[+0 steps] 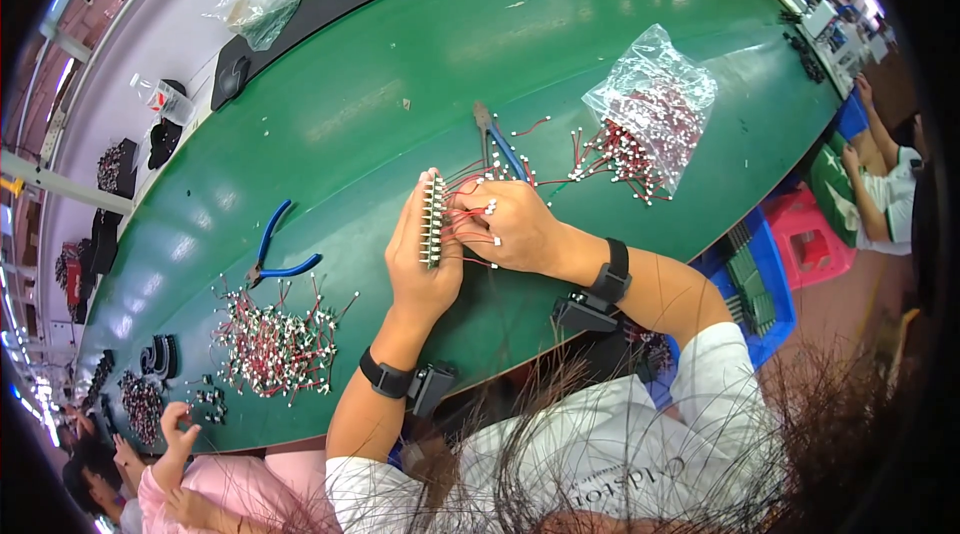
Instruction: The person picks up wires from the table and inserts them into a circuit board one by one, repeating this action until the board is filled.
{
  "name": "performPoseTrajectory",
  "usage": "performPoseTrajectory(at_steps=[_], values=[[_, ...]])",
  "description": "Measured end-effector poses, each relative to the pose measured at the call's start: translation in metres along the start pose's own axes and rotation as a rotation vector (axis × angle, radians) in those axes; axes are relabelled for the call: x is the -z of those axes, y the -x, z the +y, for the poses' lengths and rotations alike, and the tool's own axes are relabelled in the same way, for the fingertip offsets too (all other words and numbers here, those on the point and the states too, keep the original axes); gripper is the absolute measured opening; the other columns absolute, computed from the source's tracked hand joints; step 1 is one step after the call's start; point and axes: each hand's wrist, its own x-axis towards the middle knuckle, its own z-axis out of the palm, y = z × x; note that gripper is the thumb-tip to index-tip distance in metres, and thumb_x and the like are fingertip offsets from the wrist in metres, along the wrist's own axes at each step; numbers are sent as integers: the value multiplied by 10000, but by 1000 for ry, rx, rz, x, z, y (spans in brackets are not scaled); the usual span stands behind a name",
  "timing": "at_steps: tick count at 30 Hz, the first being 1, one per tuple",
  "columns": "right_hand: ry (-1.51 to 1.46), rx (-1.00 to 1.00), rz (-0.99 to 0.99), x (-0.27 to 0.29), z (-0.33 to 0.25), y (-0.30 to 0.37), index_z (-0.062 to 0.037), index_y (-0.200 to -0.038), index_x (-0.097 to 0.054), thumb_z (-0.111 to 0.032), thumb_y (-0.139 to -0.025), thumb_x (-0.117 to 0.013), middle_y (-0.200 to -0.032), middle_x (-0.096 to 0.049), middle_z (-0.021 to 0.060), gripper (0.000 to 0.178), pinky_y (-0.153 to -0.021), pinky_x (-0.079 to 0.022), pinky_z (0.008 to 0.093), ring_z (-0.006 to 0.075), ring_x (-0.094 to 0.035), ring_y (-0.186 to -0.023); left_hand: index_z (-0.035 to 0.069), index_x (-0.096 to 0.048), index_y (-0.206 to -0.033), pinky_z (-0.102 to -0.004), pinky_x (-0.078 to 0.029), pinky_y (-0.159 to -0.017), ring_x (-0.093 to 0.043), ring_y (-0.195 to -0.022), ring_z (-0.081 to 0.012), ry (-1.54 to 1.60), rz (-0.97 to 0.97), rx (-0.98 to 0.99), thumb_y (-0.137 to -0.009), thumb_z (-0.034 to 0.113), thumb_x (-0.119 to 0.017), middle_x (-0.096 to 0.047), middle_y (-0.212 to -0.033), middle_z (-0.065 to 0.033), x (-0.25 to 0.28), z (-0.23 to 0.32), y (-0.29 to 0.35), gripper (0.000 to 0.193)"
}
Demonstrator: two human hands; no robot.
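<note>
In my left hand (412,272) is a narrow strip (432,224) with a row of pale metal teeth along its face, held upright over the green table. Thin red wires (468,238) with small white connectors fan out from behind it toward the right. My right hand (525,226) is closed beside the strip, its fingertips pinching some of these wires; exactly where they grip is hidden. Just beyond both hands, blue-handled pliers (495,142) lie on the green tabletop (360,149), among a few loose wires.
A clear plastic bag (655,99) spills red wires at the right. Left of me lie more blue-handled pliers (262,252) and a heap of wires (278,339). A co-worker's hand (178,429) is at the lower left. A blue crate (765,279) and a pink stool (808,239) stand right.
</note>
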Motion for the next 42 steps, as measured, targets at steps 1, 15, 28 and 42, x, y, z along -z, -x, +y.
performPoseTrajectory(at_steps=[1,15,28,42], values=[[-2,13,7,0,0,1,-21,-1024,-636,-116,-827,-697,-856,-654,125,227,-657,-544,420,334,-658,-769,-84,-445,-1404,-407,-496,-993,-608,-1197,-389,8,3,-10,-783,-97,-579,-562,-1350,-275,-1,-1,1,635],[86,102,28,4,-1,0,-25,-1018,-628,-115,-788,-728,-870,-653,106,267,-668,-549,399,308,-661,-782,-93,-459,-1388,-408,-497,-992,-617,-1186,-389,-2,2,9,-806,-68,-619,-577,-1330,-275,0,0,0,603],[60,83,61,3,-4,-2,-16,-976,-640,-107,-772,-719,-880,-674,117,237,-689,-557,400,321,-667,-796,-99,-479,-1369,-412,-492,-997,-617,-1181,-390,-25,10,-21,-801,-70,-609,-588,-1309,-277,1,-1,0,583],[86,44,22,4,-3,0,-17,-972,-648,-115,-759,-736,-880,-678,109,250,-687,-559,394,306,-671,-797,-102,-474,-1371,-413,-500,-982,-622,-1163,-393,-29,7,-25,-807,-54,-613,-595,-1298,-268,0,2,0,583]])
